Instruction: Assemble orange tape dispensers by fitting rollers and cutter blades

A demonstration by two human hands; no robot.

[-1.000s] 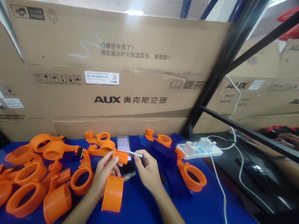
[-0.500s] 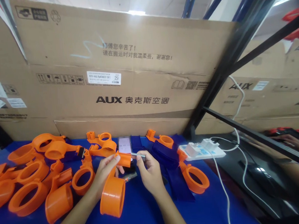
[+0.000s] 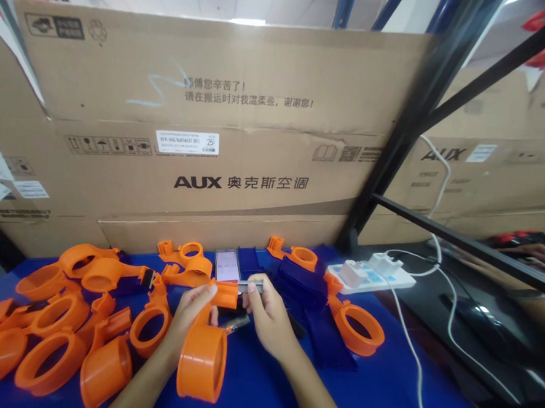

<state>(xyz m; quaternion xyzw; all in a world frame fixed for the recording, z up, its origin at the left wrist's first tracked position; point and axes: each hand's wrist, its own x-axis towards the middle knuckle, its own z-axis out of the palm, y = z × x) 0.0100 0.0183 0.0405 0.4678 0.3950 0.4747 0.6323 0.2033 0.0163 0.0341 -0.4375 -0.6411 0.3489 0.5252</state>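
Near the middle of the blue table, my left hand [image 3: 191, 310] is closed around the handle end of an orange plastic ring-shaped part [image 3: 202, 362], whose wide ring hangs below toward me. My right hand [image 3: 267, 309] pinches a small flat grey strip [image 3: 250, 286], its kind unclear. The strip's left end meets the open end of the orange handle; whether it sits inside I cannot tell. Beneath my hands lies a small clear-and-dark item [image 3: 236, 324], partly hidden. A phone [image 3: 227, 265] with a lit screen showing digits lies just beyond them.
Several similar orange parts [image 3: 51, 362] crowd the left side; another orange part [image 3: 357, 328] lies right. Dark blue pieces [image 3: 300, 282] are beside my right hand. A white power strip [image 3: 373, 276] trails cables. Large cardboard boxes [image 3: 236, 212] stand behind. Another person's arm [image 3: 531, 286] is far right.
My right hand has moved slightly left, bringing the grey strip closer against the orange handle's end. The held orange part has shifted slightly left and down.
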